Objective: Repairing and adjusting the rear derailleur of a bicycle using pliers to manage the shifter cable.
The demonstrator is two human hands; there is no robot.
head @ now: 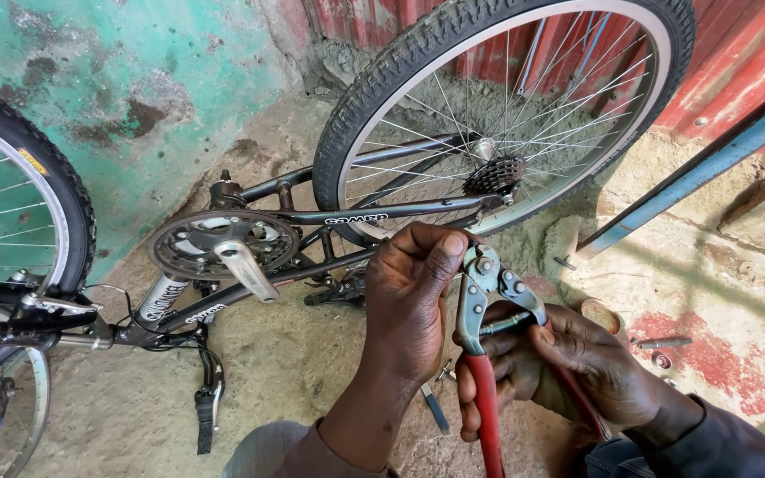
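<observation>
An upside-down bicycle stands before me, its rear wheel raised against the wall, with the sprocket cluster and the chainring with crank arm showing. My left hand is closed in a fist at the chainstay, thumb pressed near the plier jaws. My right hand grips red-handled cutting pliers, whose metal jaws point up toward the frame just below the sprockets. What the jaws bite on is hidden by my thumb.
A second wheel and frame parts sit at the left. A brake lever hangs on its cable above the concrete floor. Small bolts and a tool lie at the right, near a blue metal bar and a red corrugated wall.
</observation>
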